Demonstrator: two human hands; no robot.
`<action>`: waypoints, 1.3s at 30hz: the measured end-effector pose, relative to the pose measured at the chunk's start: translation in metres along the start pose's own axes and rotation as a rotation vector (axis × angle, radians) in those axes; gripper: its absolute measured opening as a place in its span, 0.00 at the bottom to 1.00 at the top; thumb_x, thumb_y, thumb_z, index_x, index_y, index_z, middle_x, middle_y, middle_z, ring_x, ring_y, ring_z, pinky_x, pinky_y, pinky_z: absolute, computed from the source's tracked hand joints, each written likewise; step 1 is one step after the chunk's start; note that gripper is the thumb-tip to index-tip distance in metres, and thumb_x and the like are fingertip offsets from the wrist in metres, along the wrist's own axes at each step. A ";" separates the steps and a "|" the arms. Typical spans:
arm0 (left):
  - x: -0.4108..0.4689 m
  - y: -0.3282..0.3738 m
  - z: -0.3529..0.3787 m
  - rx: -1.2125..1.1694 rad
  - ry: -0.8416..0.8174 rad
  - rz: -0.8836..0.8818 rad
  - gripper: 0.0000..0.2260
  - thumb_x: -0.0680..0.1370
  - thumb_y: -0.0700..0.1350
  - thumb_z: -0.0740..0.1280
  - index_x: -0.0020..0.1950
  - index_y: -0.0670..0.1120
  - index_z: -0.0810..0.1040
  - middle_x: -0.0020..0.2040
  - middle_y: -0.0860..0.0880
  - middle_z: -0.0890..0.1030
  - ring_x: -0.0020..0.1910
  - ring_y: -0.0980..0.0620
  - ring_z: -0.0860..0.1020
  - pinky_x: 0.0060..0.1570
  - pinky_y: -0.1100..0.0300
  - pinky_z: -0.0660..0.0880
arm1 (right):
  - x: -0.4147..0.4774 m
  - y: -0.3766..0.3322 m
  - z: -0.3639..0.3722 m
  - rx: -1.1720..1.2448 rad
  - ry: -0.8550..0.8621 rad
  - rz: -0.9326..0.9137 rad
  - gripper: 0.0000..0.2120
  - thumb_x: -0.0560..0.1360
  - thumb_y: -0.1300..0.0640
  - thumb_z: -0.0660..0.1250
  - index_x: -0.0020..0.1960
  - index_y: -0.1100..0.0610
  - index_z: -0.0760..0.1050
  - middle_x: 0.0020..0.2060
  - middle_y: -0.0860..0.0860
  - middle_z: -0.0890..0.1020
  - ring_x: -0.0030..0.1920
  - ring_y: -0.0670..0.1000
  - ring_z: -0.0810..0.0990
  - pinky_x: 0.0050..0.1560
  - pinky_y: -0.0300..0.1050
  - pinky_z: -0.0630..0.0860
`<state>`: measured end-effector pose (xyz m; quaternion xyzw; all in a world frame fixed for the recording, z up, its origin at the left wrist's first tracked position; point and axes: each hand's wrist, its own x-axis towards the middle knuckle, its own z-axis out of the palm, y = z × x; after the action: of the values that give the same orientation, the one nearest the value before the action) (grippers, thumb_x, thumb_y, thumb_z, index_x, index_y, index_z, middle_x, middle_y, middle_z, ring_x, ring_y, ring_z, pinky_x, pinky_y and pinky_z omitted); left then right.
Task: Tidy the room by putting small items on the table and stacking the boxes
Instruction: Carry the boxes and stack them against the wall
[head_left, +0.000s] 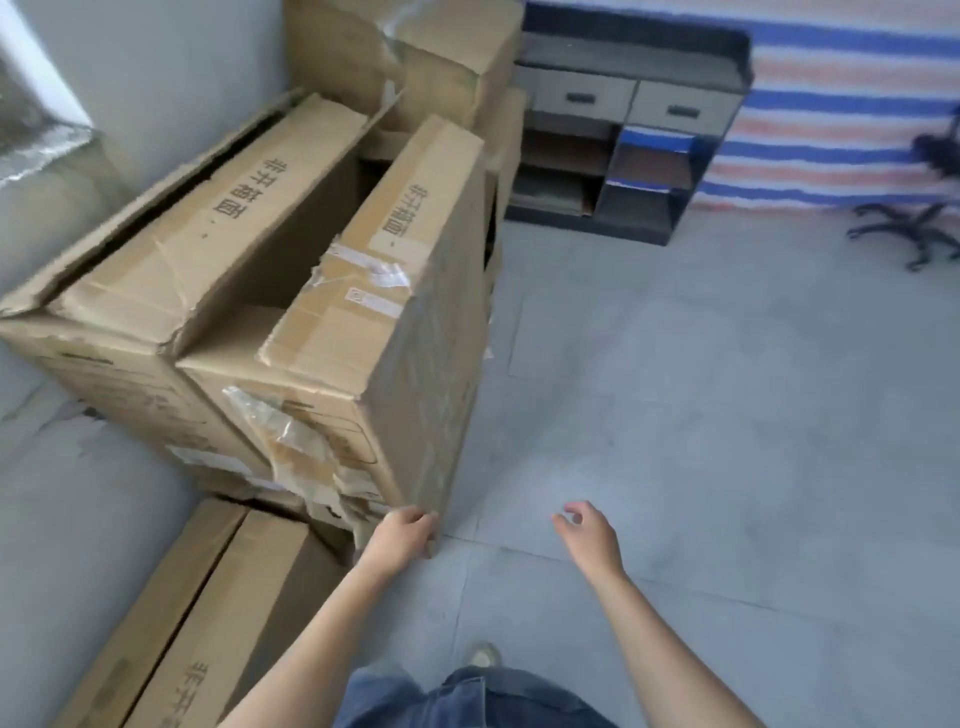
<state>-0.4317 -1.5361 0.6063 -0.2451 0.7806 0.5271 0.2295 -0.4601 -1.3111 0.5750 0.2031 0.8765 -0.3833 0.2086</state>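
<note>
Left hand (408, 532) grips near bottom corner of tall box (431, 338), standing left against other boxes (156, 291). Right hand (584, 530) free, fingers loosely curled. Risk: one-corner hold on torn cardboard; box may tip right.

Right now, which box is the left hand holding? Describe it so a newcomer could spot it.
Find the cardboard pile against the grey wall. At its right edge, beside the tiled floor, stands a tall narrow box on edge, its lower near corner gripped by the left hand. Alone in the pile, its broad side faces the floor space, with peeling clear tape on top.
</note>
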 end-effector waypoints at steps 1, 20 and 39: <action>0.002 0.015 0.022 0.061 -0.082 0.031 0.12 0.70 0.51 0.61 0.31 0.45 0.71 0.32 0.47 0.74 0.32 0.49 0.72 0.37 0.59 0.69 | -0.002 0.017 -0.012 0.032 0.036 0.039 0.17 0.77 0.56 0.63 0.64 0.61 0.72 0.63 0.58 0.75 0.64 0.54 0.72 0.58 0.41 0.67; 0.035 0.189 0.313 0.476 -0.721 0.228 0.09 0.80 0.42 0.61 0.42 0.41 0.75 0.40 0.44 0.78 0.36 0.49 0.74 0.36 0.60 0.66 | -0.057 0.207 -0.159 0.619 0.720 0.623 0.20 0.79 0.54 0.61 0.69 0.58 0.66 0.65 0.57 0.71 0.65 0.54 0.70 0.61 0.43 0.67; 0.057 0.311 0.573 0.720 -0.967 0.240 0.08 0.80 0.41 0.61 0.45 0.40 0.77 0.42 0.42 0.78 0.37 0.48 0.75 0.37 0.60 0.67 | 0.026 0.294 -0.308 0.705 0.789 0.915 0.17 0.79 0.51 0.60 0.64 0.57 0.72 0.62 0.53 0.74 0.61 0.51 0.73 0.49 0.38 0.66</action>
<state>-0.6128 -0.9074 0.5976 0.2042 0.7392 0.3040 0.5652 -0.3947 -0.8898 0.5799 0.7315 0.5365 -0.4160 -0.0633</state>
